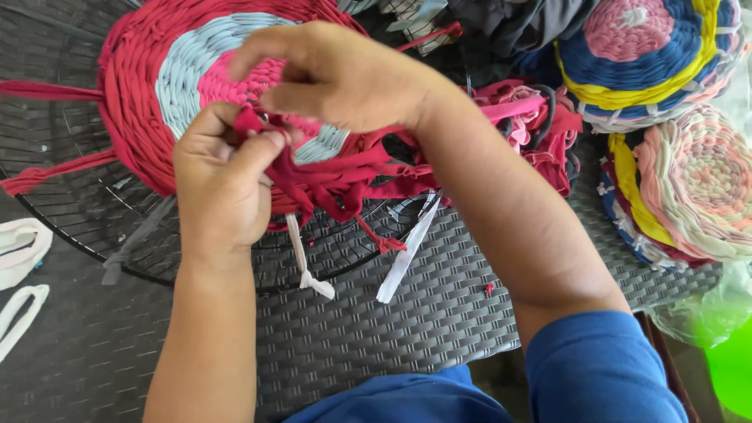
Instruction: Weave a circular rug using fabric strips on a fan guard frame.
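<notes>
One round red-rimmed woven mat (149, 86)

Work surface: bench (439, 313) of dark grey woven wicker-type weave, basket pattern, lit by even daylight with soft shadows. Far right: stack of finished round woven mats (689, 180) in pink, cream, yellow and blue, a second mat (642, 47) in blue, yellow and pink behind it. Heap of dark cloth (509, 23) at top edge. White fabric loops (19, 251) lie at left edge. Bright green plastic object (732, 368) at lower right, partly out of frame. Walls, floor and windows not visible.
</notes>
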